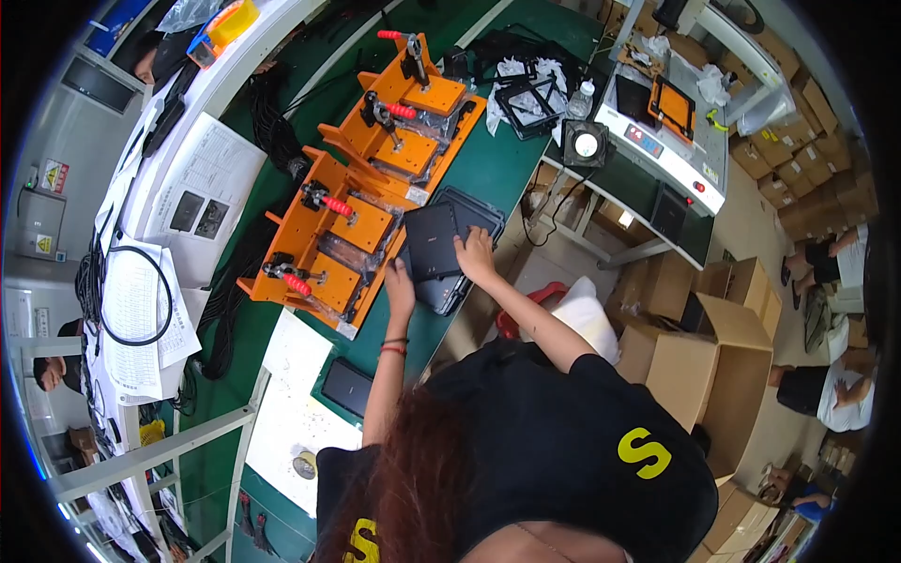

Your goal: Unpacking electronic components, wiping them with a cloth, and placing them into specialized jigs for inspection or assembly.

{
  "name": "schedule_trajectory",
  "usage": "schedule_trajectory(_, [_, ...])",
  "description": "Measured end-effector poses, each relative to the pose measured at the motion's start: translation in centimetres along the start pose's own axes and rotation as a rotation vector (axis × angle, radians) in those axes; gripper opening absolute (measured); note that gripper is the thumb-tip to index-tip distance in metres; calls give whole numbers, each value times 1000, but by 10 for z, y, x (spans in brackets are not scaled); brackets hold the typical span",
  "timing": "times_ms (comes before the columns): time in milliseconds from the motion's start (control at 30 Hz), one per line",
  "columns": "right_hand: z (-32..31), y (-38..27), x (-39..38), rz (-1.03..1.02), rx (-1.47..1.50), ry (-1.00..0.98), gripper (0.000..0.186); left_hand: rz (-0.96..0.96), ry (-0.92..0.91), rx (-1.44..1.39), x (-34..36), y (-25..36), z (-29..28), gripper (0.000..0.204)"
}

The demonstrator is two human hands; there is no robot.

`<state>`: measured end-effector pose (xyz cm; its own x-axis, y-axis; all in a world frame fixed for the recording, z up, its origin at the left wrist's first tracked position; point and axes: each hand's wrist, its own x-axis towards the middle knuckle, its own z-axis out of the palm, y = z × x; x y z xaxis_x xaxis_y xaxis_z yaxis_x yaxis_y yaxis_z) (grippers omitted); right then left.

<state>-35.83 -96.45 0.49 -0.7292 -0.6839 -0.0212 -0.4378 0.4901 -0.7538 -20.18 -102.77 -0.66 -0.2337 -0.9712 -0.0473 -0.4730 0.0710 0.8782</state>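
A flat black panel lies tilted over a dark, rimmed tray on the green bench. My left hand grips the panel's left side, fingertips partly hidden. My right hand holds the panel near its right edge, fingers curled onto it. Just left of the tray stand orange fixtures with red-handled clamps. A similar dark flat device rests on the bench beside a white sheet, below my left hand.
At the back are black frames, a bottle and a white machine. Open cartons stand at right. Papers and cable bundles line the left. Other people sit at the edges.
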Motion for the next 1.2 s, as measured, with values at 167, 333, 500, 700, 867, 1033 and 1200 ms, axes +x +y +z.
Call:
schedule_trajectory(167, [12,2,24,33,36,-222,49,-421,-158,105,50,-2,46,79])
schedule_trajectory(333, [0,-14,33,-106,106,-131,52,-599,-274,-549,37,-12,58,80])
schedule_trajectory(500, [-31,-13,69,-167,-96,-149,46,-741,-311,-836,26,28,91,56])
schedule_trajectory(700, [-30,14,87,-188,-236,-183,41,-797,-402,-898,32,33,88,53])
schedule_trajectory(867, [-23,22,132,103,-46,-446,60,-881,-352,-844,35,58,80,55])
schedule_trajectory(1033, [-13,26,123,192,-83,-771,90,-966,-325,-1037,49,49,87,64])
schedule_trajectory(1200, [-26,24,124,273,-15,-730,97,-970,-338,-1086,54,56,101,69])
